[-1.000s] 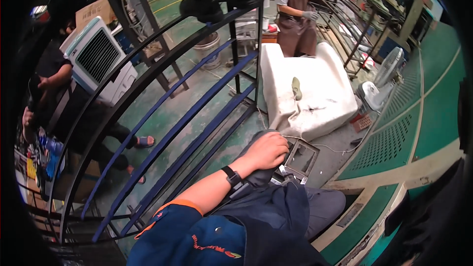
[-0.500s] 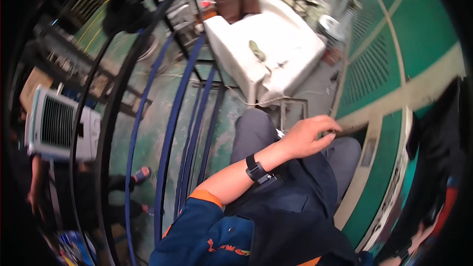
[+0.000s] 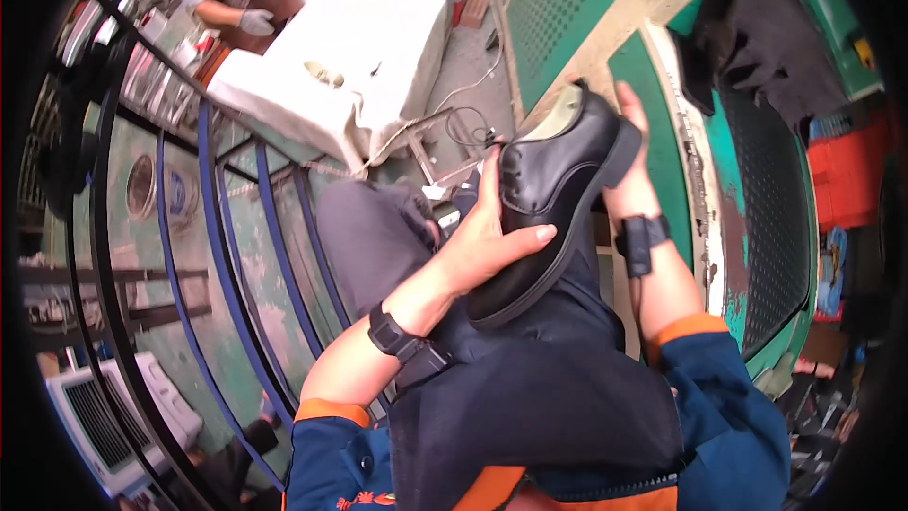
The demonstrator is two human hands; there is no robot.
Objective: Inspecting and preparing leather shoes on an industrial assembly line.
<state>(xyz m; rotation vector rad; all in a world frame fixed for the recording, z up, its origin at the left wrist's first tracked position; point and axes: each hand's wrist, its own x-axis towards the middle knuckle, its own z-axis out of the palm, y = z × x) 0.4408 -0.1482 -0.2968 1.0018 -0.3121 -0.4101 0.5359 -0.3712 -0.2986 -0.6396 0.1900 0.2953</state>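
A black leather lace-up shoe (image 3: 551, 175) is tilted above my lap, its toe toward me and its heel up to the right. The pale lining shows in its opening, and thin dark laces stick out on its left side. My left hand (image 3: 473, 251) grips the front part from the left, thumb across the toe area and the other fingers partly hidden. My right hand (image 3: 632, 175) holds the heel end from the right, with some fingers hidden behind the shoe. Black bands circle both wrists.
Blue and black metal rack bars (image 3: 232, 227) stand close on my left. Ahead is a white-covered table (image 3: 364, 33) with a small greenish piece on it; a person with a gloved hand (image 3: 255, 22) works beside it. A green cabinet (image 3: 558, 14) stands ahead right. Dark cloth (image 3: 757, 47) hangs right.
The view has turned to the right. My left hand, stretched out to the right before, is now on the shoe. My right hand and the shoe have come into view.
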